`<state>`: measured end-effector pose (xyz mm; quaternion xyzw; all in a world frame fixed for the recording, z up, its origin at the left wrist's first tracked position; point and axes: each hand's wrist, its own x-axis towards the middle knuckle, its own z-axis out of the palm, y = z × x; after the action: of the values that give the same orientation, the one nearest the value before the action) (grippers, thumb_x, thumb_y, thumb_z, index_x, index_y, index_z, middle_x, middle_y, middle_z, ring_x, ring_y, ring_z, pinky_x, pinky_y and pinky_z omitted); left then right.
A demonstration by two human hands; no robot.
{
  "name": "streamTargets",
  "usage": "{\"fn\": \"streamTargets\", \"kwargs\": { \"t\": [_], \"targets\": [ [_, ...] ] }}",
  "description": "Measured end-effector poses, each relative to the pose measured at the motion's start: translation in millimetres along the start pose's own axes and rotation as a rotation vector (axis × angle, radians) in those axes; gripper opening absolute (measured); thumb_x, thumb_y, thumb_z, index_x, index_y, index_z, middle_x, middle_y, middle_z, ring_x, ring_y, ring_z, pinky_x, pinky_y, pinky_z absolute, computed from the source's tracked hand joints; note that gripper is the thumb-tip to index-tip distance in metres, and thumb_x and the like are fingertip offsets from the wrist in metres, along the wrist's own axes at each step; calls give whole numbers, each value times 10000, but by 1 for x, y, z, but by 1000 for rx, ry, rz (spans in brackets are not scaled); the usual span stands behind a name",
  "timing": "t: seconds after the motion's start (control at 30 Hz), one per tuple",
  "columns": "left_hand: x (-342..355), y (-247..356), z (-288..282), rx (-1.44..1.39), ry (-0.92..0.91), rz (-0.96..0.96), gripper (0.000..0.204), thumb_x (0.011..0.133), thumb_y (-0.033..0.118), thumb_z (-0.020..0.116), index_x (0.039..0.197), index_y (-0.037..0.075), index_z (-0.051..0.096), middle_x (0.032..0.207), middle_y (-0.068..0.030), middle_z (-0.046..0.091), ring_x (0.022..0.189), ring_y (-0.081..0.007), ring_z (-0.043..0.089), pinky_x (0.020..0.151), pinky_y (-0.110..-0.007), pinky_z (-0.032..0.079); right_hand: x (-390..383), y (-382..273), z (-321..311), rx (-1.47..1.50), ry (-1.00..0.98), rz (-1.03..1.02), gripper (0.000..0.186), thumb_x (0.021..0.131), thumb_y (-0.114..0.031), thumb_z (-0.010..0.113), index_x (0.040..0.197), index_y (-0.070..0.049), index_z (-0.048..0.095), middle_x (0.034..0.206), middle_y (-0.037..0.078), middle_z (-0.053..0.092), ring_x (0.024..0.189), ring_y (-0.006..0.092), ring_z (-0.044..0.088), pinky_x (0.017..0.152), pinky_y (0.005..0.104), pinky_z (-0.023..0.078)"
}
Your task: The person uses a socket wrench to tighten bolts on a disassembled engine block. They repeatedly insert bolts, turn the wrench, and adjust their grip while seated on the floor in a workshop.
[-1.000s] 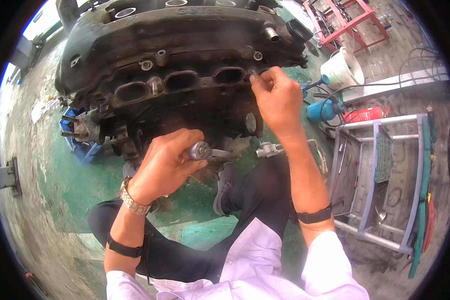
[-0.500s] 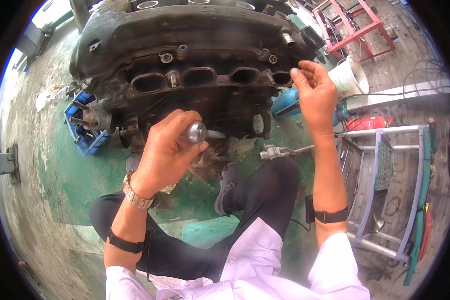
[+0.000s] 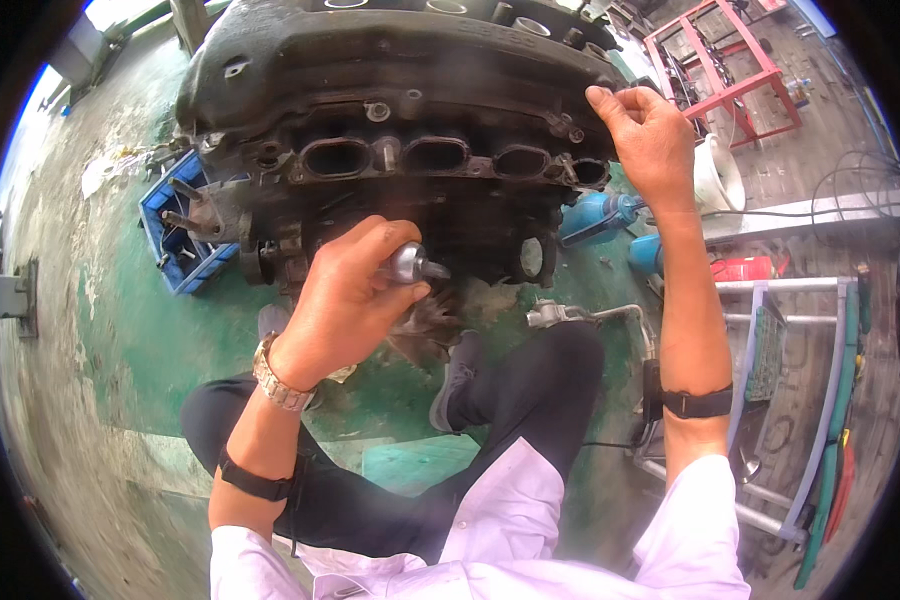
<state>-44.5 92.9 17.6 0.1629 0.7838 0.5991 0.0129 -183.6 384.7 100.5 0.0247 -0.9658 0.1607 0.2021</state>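
A large dark, greasy engine block (image 3: pixel 390 90) with a row of oval ports stands in front of me. My left hand (image 3: pixel 345 295) is closed around a silver metal tool (image 3: pixel 410 265), held just below the ports. My right hand (image 3: pixel 645 135) is raised at the block's right end, its fingertips pinched together near a stud; whether anything sits between them I cannot make out. My legs in dark trousers fold beneath the hands.
A blue crate (image 3: pixel 185 235) of parts sits left of the block. Blue power tools (image 3: pixel 600 215), a white bucket (image 3: pixel 715 175) and a red metal frame (image 3: pixel 730 70) lie to the right. A grey metal rack (image 3: pixel 800 380) stands at right on the green-painted floor (image 3: pixel 120 340).
My right hand has lifted from the ports up to the block's right end. My left hand with the tool has risen slightly. The view has shifted, bringing the block lower and more central.
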Motion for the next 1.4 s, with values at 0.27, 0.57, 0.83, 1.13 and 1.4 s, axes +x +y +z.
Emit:
{"fn": "streamTargets", "kwargs": {
  "t": [0.27, 0.57, 0.83, 1.13, 1.4],
  "targets": [
    [0, -1, -4, 40, -23, 65, 408, 748, -49, 773, 1119, 21, 618, 936, -119, 602, 788, -256, 636, 691, -327, 543, 14, 0, -1, -217, -85, -55, 422, 915, -457, 631, 867, -50, 735, 897, 224, 726, 904, 424, 695, 807, 483, 547],
    [-3, 1, -5, 42, -38, 4, 422, 724, -80, 784, 1111, -7, 633, 946, -103, 609, 797, -218, 615, 707, -317, 538, 12, 1, 0, -180, -103, -23, 439, 913, -491, 648, 971, -69, 756, 922, 224, 730, 928, 422, 696, 822, 484, 548],
    [-11, -2, -4, 175, -256, 37, 409, 718, -25, 791, 1096, 9, 637, 913, -136, 599, 796, -307, 602, 703, -387, 512, -90, 21, 24, 452, 20, 140, 393, 936, -288, 735, 1110, 62, 697, 986, 159, 758, 877, 227, 720, 802, 344, 548],
    [-15, -8, 2, 272, -322, 124, 384, 717, 17, 770, 1075, 2, 633, 917, -182, 614, 868, -420, 600, 735, -468, 479, -145, 26, 109, 976, -352, 802, 238, 956, -251, 692, 1026, -23, 693, 845, 36, 705, 646, 86, 577, 545, 234, 443],
    [-17, -7, 0, 274, -309, 113, 339, 721, 0, 751, 1038, 12, 629, 900, -180, 608, 856, -407, 601, 719, -467, 479, -115, 1, 140, 1008, -362, 912, 187, 966, -259, 671, 981, -74, 661, 843, 35, 702, 623, 98, 579, 523, 254, 461]
  ]
}}
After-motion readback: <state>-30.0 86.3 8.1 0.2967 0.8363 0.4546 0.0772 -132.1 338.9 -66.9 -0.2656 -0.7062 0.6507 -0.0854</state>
